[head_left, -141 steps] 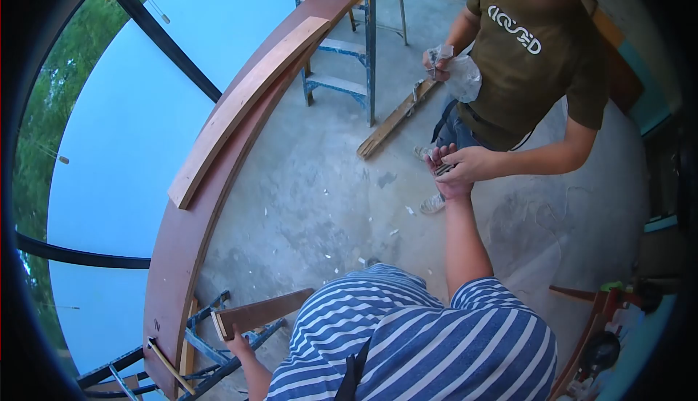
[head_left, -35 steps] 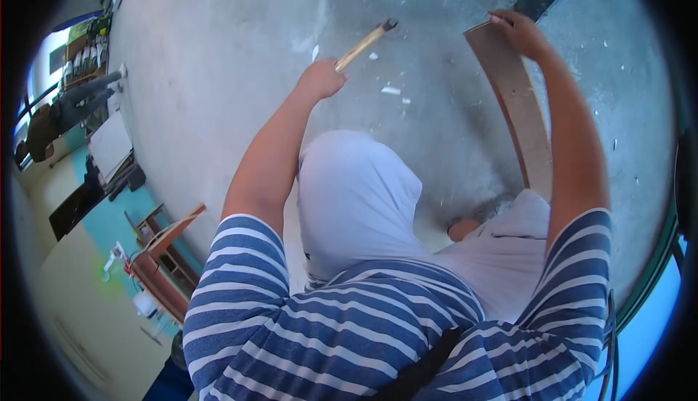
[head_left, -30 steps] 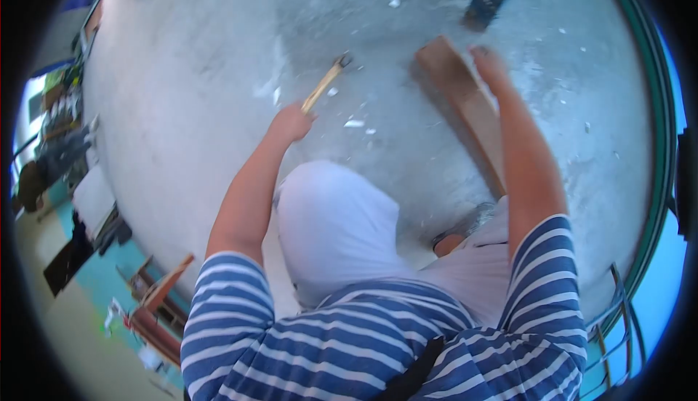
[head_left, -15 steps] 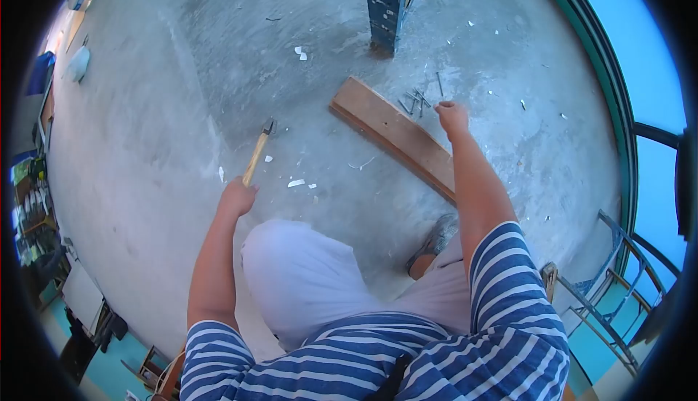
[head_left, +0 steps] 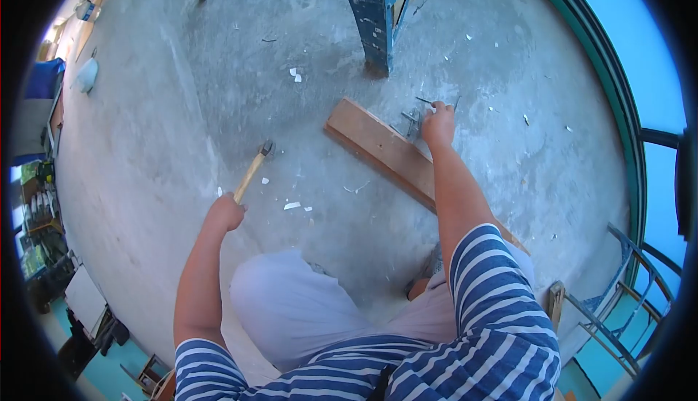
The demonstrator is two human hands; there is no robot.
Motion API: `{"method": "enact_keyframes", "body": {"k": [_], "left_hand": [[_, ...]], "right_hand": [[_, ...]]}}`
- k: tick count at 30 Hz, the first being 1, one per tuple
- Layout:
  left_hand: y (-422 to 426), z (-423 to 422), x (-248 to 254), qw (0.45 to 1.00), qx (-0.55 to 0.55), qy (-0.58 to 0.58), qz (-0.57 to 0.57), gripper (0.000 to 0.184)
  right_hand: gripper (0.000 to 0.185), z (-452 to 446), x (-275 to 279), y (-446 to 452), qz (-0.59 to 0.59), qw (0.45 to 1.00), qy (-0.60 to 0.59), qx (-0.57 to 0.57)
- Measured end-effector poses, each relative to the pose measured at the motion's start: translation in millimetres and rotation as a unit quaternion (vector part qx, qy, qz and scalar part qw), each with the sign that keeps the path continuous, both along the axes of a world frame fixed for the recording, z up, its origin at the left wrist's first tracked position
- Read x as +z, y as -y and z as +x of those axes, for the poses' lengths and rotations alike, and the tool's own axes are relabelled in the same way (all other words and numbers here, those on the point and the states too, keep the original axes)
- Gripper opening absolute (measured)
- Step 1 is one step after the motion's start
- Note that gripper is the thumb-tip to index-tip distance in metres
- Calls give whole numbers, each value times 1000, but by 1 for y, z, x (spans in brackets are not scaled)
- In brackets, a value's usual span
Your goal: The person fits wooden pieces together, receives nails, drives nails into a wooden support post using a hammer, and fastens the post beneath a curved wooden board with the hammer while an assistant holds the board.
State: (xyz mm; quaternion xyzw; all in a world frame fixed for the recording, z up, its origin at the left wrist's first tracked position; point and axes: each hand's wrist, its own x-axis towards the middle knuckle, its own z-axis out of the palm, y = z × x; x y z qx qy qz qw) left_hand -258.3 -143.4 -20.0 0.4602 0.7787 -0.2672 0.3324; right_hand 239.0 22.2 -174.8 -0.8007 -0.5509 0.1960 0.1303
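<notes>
My left hand (head_left: 226, 213) is closed around the wooden handle of a hammer (head_left: 251, 175), its dark metal head pointing up and away from me above the floor. My right hand (head_left: 438, 126) reaches past the wooden board (head_left: 385, 139), fingers pinched, with a thin nail (head_left: 424, 100) sticking out to the left of the fingertips. More nails (head_left: 411, 119) lie loose on the floor beside that hand, partly hidden by it. The board rests flat on the concrete, slanting from upper left to lower right, and my right forearm covers part of it.
A blue metal post (head_left: 369, 23) stands on the concrete floor beyond the board. White scraps (head_left: 292, 205) are scattered around. Metal frames (head_left: 618, 306) stand at lower right, near glazed panels with a green frame (head_left: 618, 95). Assorted items line the left side.
My right hand has moved left and closed on a nail among the loose ones. My left hand, with the hammer, sits slightly lower in view; the whole view has shifted a little.
</notes>
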Motion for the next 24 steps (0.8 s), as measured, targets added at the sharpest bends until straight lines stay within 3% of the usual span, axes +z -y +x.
{"method": "enact_keyframes", "body": {"k": [4,7,10,13,16,19,21,24], "left_hand": [[4,4,1,1000,4,3,8,47],[10,8,-4,1000,15,9,24,49],[20,15,-6,998,40,12,41,50],[25,14,-8,996,58,28,57,51],[30,11,-12,995,61,53,63,51],[39,6,-18,990,85,77,78,51],[45,8,-18,986,92,87,107,51],[56,13,-17,975,85,110,172,53]], "right_hand": [[29,-2,10,-9,-17,1000,12,-15],[29,6,3,-16,98,993,48,34],[29,11,2,-22,-32,991,76,104],[29,15,-6,-21,-41,987,108,112],[17,-7,-7,-21,48,995,69,50],[15,-65,28,-29,66,987,-147,26],[22,-99,40,-27,59,951,-282,111],[32,-133,47,-14,-123,854,-496,97]]}}
